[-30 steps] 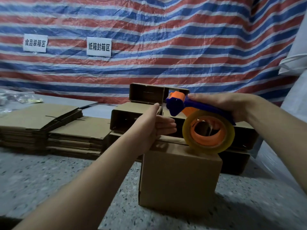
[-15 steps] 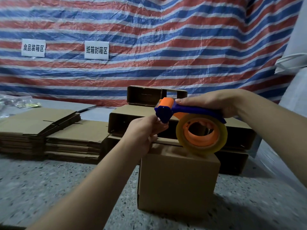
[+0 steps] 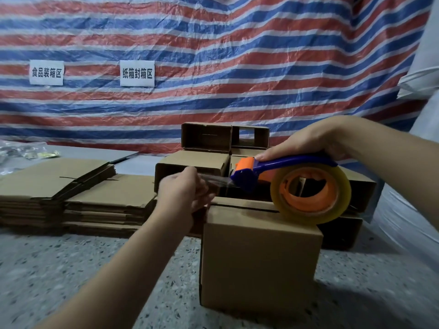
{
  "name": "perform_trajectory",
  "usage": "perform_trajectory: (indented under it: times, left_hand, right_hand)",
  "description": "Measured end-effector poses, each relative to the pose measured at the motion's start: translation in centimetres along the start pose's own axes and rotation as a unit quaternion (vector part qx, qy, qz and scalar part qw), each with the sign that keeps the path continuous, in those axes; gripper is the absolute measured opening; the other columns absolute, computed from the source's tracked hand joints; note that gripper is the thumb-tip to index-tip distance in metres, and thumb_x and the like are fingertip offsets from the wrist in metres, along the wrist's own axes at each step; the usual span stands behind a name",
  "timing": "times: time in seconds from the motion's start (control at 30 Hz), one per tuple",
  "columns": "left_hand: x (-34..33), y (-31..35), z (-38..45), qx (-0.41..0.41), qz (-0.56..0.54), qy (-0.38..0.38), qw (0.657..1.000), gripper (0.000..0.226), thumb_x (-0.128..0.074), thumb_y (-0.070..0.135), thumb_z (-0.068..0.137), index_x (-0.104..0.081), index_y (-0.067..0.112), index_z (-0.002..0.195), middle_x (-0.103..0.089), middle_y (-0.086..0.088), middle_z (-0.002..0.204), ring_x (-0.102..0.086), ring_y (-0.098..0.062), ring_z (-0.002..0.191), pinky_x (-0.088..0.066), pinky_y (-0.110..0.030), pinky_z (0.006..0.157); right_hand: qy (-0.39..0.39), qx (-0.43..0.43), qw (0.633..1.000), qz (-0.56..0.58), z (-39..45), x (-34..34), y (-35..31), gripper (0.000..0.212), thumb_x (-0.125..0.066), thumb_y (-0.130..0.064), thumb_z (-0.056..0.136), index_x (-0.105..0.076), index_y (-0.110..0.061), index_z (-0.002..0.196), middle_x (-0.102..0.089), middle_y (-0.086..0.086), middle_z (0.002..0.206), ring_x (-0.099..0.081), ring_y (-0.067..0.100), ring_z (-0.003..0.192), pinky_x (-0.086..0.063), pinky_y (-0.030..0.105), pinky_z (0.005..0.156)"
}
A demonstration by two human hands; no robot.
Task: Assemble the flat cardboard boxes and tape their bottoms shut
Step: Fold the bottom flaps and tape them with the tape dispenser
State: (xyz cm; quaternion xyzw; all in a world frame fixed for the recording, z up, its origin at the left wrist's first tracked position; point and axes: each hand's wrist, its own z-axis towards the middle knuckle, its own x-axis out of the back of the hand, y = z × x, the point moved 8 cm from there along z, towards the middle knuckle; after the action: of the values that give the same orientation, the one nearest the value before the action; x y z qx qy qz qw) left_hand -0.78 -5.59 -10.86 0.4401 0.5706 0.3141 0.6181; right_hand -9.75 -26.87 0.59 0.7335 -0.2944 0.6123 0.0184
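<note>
Striped tarp (image 3: 237, 55) behind; my left hand (image 3: 184, 193) pinches the tape end (image 3: 219, 182) taut while my right hand (image 3: 308, 141) grips the tape dispenser (image 3: 285, 172) over the cardboard box (image 3: 259, 257), ready to seal.

Clearance record: the space around both grips, over the upright box.

The left hand (image 3: 184, 194) pinches a tape strip (image 3: 215, 182) running to the dispenser (image 3: 273, 173) gripped by the right hand (image 3: 316, 141). Beneath both grips stands the assembled box (image 3: 259, 262), the tape roll (image 3: 311, 192) at its top. Beyond both grips, stacked open boxes (image 3: 204, 162) block passage. Left of the pinch, flat cardboard stacks (image 3: 71, 193) lie low. Speckled floor (image 3: 59, 269) nearer the person lies open.
</note>
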Motion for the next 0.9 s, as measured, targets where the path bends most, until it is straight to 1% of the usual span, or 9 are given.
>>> perform_trajectory:
  times: [0.07,0.13,0.2,0.33,0.47,0.63,0.7,0.77,0.9]
  left_hand:
    - [1.3,0.3,0.1,-0.059,0.131,-0.035,0.989,0.027,-0.062,0.033,0.094,-0.062,0.011,0.078,-0.056,0.004,0.054,-0.050,-0.007,0.045,-0.046,-0.020,0.045]
    - [2.6,-0.1,0.0,-0.073,0.154,-0.039,0.985,0.027,-0.065,0.034,0.093,-0.065,0.010,0.082,-0.055,0.004,0.056,-0.047,-0.008,0.046,-0.041,-0.019,0.041]
    - [3.2,-0.6,-0.2,-0.057,0.155,-0.033,0.986,0.026,-0.065,0.033,0.093,-0.067,0.010,0.080,-0.055,0.004,0.056,-0.048,-0.008,0.045,-0.041,-0.018,0.040]
    - [3.7,-1.7,-0.1,-0.020,0.168,-0.040,0.985,0.028,-0.067,0.034,0.091,-0.064,0.012,0.075,-0.052,0.005,0.054,-0.048,-0.009,0.048,-0.041,-0.020,0.042]
    - [4.0,-2.1,0.2,-0.024,0.202,-0.026,0.979,0.028,-0.067,0.035,0.091,-0.066,0.011,0.077,-0.052,0.003,0.053,-0.050,-0.013,0.054,-0.042,-0.022,0.044]
    - [4.3,-3.7,0.3,-0.008,0.211,-0.036,0.977,0.032,-0.066,0.034,0.092,-0.062,0.014,0.067,-0.045,0.002,0.053,-0.042,-0.013,0.051,-0.037,-0.025,0.047]
    - [4.4,-4.1,0.3,-0.003,0.214,-0.034,0.976,0.030,-0.066,0.034,0.092,-0.063,0.013,0.071,-0.043,0.002,0.054,-0.038,-0.013,0.050,-0.034,-0.025,0.047]
    - [4.3,-4.5,0.3,0.000,0.224,-0.034,0.974,0.029,-0.065,0.037,0.092,-0.066,0.011,0.078,-0.043,0.001,0.058,-0.038,-0.013,0.051,-0.034,-0.026,0.050]
    - [3.5,-5.7,0.2,0.005,0.240,-0.045,0.970,0.037,-0.063,0.044,0.091,-0.060,0.009,0.080,-0.049,-0.005,0.072,-0.043,-0.016,0.060,-0.038,-0.028,0.055]
  right_hand:
    - [-0.007,0.001,1.000,-0.006,0.3,-0.1,-0.4,0.087,-0.071,-0.073,0.040,-0.057,-0.019,0.107,-0.077,0.008,0.073,-0.075,0.019,0.060,-0.056,0.027,0.047]
    - [-0.022,0.006,1.000,-0.020,0.5,-0.5,-1.1,0.088,-0.072,-0.073,0.039,-0.057,-0.019,0.108,-0.077,0.008,0.074,-0.075,0.019,0.061,-0.056,0.026,0.048]
    - [-0.037,0.011,0.998,-0.043,0.8,-0.9,-1.8,0.093,-0.074,-0.074,0.036,-0.057,-0.021,0.110,-0.078,0.007,0.077,-0.076,0.020,0.065,-0.056,0.026,0.050]
    - [-0.046,0.007,0.997,-0.057,1.2,-1.1,-2.2,0.093,-0.075,-0.073,0.036,-0.056,-0.021,0.110,-0.078,0.008,0.078,-0.076,0.020,0.066,-0.056,0.026,0.051]
    - [-0.040,0.000,0.997,-0.065,1.5,-1.0,-2.1,0.089,-0.073,-0.074,0.042,-0.056,-0.021,0.112,-0.078,0.009,0.079,-0.076,0.020,0.067,-0.056,0.026,0.051]
    - [-0.055,0.004,0.995,-0.078,1.4,-1.4,-2.5,0.090,-0.073,-0.073,0.041,-0.057,-0.021,0.112,-0.079,0.008,0.082,-0.076,0.020,0.068,-0.056,0.025,0.052]
    - [-0.060,0.007,0.995,-0.080,1.4,-1.5,-2.7,0.085,-0.072,-0.072,0.043,-0.057,-0.022,0.110,-0.078,0.008,0.080,-0.076,0.019,0.065,-0.056,0.025,0.051]
    - [-0.061,0.006,0.995,-0.076,1.2,-1.6,-2.8,0.078,-0.071,-0.071,0.049,-0.056,-0.023,0.108,-0.078,0.008,0.078,-0.075,0.018,0.064,-0.055,0.025,0.049]
    - [-0.052,0.002,0.995,-0.079,1.1,-1.5,-2.8,0.079,-0.070,-0.070,0.051,-0.057,-0.019,0.109,-0.078,0.008,0.077,-0.075,0.019,0.063,-0.056,0.025,0.050]
